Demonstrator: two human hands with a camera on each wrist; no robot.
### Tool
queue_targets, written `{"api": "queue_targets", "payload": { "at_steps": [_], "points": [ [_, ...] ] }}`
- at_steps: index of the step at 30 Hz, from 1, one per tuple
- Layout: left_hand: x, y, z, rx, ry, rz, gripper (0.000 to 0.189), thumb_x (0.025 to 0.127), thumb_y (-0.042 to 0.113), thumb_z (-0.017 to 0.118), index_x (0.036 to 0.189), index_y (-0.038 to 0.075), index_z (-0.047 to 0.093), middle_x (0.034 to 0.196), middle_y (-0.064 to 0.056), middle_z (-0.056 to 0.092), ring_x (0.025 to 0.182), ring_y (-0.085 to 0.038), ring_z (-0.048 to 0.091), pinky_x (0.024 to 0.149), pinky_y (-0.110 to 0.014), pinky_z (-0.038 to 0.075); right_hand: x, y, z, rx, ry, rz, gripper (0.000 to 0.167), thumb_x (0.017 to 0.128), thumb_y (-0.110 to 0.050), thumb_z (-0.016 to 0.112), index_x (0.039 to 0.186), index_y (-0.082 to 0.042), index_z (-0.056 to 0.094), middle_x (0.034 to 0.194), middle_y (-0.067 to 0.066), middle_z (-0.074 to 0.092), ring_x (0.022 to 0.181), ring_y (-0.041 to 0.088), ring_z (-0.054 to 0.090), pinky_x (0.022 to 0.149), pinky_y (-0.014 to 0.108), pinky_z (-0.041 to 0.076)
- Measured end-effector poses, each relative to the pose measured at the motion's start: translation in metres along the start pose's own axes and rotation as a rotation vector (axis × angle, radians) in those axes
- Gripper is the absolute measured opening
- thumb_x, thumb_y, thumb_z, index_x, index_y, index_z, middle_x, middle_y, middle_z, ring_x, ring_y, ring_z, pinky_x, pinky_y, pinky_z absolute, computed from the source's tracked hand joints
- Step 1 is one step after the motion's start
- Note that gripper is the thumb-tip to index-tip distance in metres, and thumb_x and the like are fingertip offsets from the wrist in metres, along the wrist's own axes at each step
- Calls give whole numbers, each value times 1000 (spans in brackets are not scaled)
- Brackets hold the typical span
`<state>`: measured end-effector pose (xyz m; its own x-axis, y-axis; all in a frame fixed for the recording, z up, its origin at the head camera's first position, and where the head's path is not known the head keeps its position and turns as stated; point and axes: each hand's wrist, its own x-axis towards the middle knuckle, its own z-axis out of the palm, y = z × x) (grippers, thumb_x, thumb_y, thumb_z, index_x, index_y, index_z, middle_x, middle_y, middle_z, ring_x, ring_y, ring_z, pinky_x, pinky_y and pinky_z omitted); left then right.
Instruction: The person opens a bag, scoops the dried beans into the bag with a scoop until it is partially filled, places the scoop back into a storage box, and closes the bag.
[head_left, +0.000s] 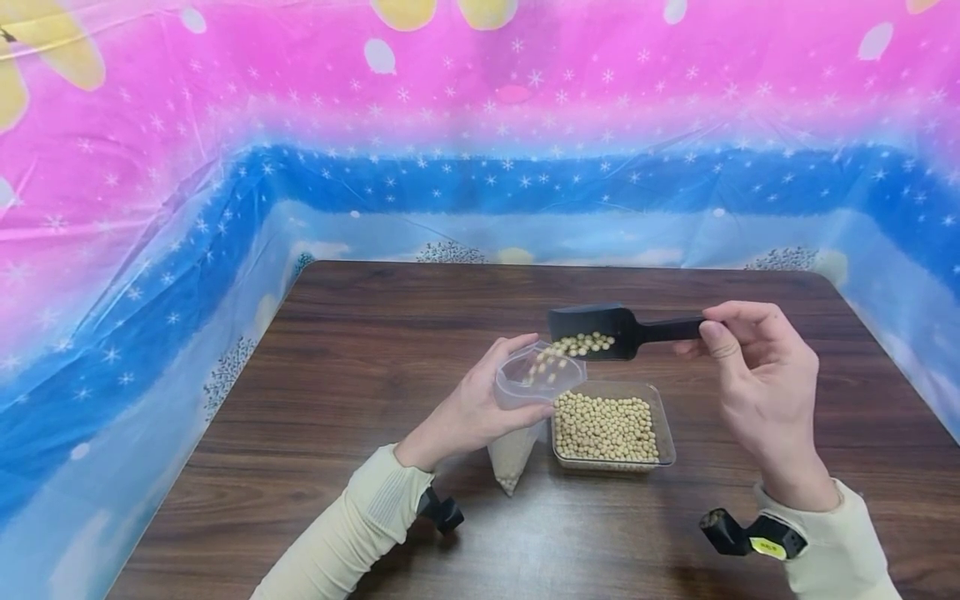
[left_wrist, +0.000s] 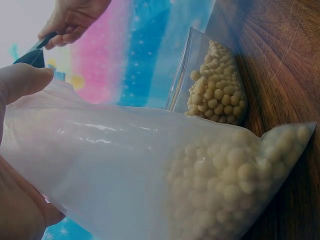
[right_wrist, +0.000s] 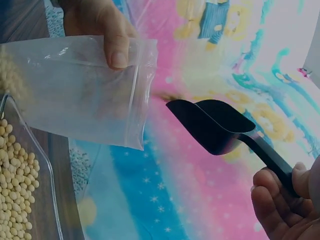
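The left hand (head_left: pixel 467 410) grips the bag (head_left: pixel 513 454) by its mouth; the right hand (head_left: pixel 768 387) pinches the scoop (head_left: pixel 628 329). Well inside the far edge of the table (head_left: pixel 375 333), the bag seems soft, bottom-heavy, safest held by its rim.

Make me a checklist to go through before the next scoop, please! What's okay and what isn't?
1. Bag mouth open: ok. The left hand holds the plastic bag with its top spread.
2. Scoop held: ok. The right hand grips the handle of the scoop.
3. Scoop emptied: not ok. Some beans lie in it while others tumble into the bag.
4. More beans ready: ok. The clear box beside the bag holds plenty.
5. No spills anywhere: cannot tell. Things hide part of the table.
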<state>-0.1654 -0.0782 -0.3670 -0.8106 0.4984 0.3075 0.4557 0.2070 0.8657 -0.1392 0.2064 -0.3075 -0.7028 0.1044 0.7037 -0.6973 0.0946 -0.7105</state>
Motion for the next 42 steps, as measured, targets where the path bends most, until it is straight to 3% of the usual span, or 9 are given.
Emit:
{"api": "queue_targets", "payload": {
  "at_steps": [8, 10, 13, 17, 22, 26, 30, 36, 42],
  "points": [
    [-1, 0, 0, 13, 10, 8, 78, 82, 23, 80, 146, 21, 36, 122, 2, 51, 106, -12, 58, 88, -30, 53, 0, -12, 0, -314, 36, -107, 15, 88, 14, 61, 102, 17, 58, 79, 6, 71, 72, 8, 67, 58, 15, 46],
    [-1, 0, 0, 6, 6, 14, 78, 82, 22, 80, 146, 20, 36, 124, 0, 52, 107, -12, 58, 89, -30, 52, 2, -16, -6, -409, 66, -83, 16, 90, 7, 63, 105, 12, 62, 79, -1, 70, 68, 5, 63, 54, 14, 40],
    [0, -2, 1, -5, -4, 25, 78, 82, 20, 80, 147, 18, 35, 127, -4, 52, 109, -14, 57, 91, -30, 51, 3, -21, -18, -600, 67, 18, 18, 93, -5, 65, 109, 1, 65, 78, -13, 66, 65, 2, 56, 54, 15, 36],
    [0, -2, 1, 6, -7, 16, 78, 82, 21, 80, 147, 18, 35, 128, -3, 51, 111, -15, 57, 93, -31, 50, 2, -17, -27, -801, -118, 131, 14, 94, -11, 65, 107, -6, 65, 80, -3, 66, 59, 4, 50, 50, 16, 37],
    [-1, -2, 1, 20, 5, 11, 78, 82, 22, 80, 146, 20, 36, 126, -1, 51, 110, -12, 56, 91, -30, 51, -9, -3, -22, -876, -336, 173, 11, 98, -14, 60, 105, -7, 61, 83, 9, 67, 47, 11, 41, 40, 25, 32],
    [0, -2, 1, 13, 6, 22, 78, 82, 21, 80, 147, 19, 36, 126, -2, 50, 111, -13, 56, 92, -30, 51, -16, 8, -22, -884, -396, 230, 11, 100, -14, 56, 106, -6, 59, 84, 9, 67, 48, 13, 44, 42, 26, 35],
    [0, -2, 1, 11, 6, 19, 78, 82, 21, 80, 147, 20, 36, 126, -1, 50, 111, -13, 56, 92, -30, 51, -19, 22, -32, -829, -445, 380, 14, 101, -17, 53, 108, -5, 58, 83, 7, 69, 61, 16, 59, 48, 27, 44],
    [-1, -2, 1, 13, 5, 17, 78, 82, 23, 80, 147, 21, 35, 127, -2, 49, 112, -13, 56, 92, -30, 51, -23, 52, -54, -590, -506, 641, 25, 104, -16, 48, 114, 6, 52, 79, 9, 68, 72, 19, 68, 62, 30, 57],
    [-1, -1, 1, 16, 3, 23, 78, 83, 22, 79, 147, 19, 36, 127, -2, 49, 114, -14, 55, 93, -30, 50, -37, 74, -61, -356, -438, 798, 29, 103, -13, 46, 116, 13, 46, 85, 14, 69, 74, 19, 70, 68, 34, 59]
  ]
}}
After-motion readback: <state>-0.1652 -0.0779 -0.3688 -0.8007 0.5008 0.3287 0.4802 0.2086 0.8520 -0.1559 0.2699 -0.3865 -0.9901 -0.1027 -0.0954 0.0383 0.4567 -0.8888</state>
